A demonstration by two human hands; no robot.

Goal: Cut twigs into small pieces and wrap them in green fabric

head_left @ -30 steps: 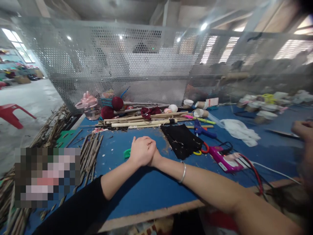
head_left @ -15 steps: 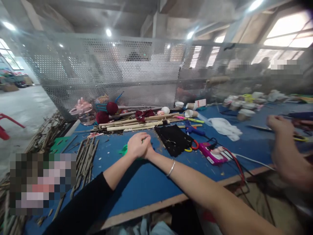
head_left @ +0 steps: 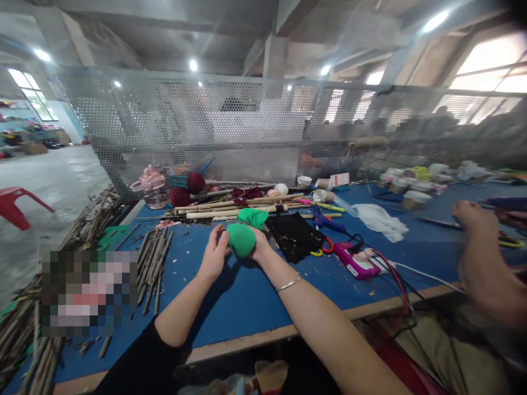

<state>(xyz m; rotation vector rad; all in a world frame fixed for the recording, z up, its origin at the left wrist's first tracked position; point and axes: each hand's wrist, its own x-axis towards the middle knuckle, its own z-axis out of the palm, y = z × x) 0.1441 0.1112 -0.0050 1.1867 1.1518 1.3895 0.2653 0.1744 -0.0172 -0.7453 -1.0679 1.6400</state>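
Between my hands is a rounded bundle of green cloth [head_left: 241,240], smooth and ball-like, with a loose green flap [head_left: 252,218] spreading out behind it. My right hand [head_left: 259,244], below a silver bangle, is closed round the bundle's right side, its fingers mostly hidden by the cloth. On the left, my left hand [head_left: 214,253] has its fingers curled against the bundle's edge. Both hands are held above the blue tabletop [head_left: 230,312]. What lies inside the cloth cannot be seen.
Cut twigs [head_left: 154,263] lie at left. Behind are wooden sticks [head_left: 230,206] and dark red balls [head_left: 196,182]. To the right lie a black cloth [head_left: 294,236], a blue glue gun [head_left: 327,220] and a magenta power strip [head_left: 357,260] with cables. A co-worker's arm [head_left: 486,252] reaches in at far right.
My hands were clasped together over the green cloth; now they have parted, showing the rounded bundle between them. The view has shifted slightly.
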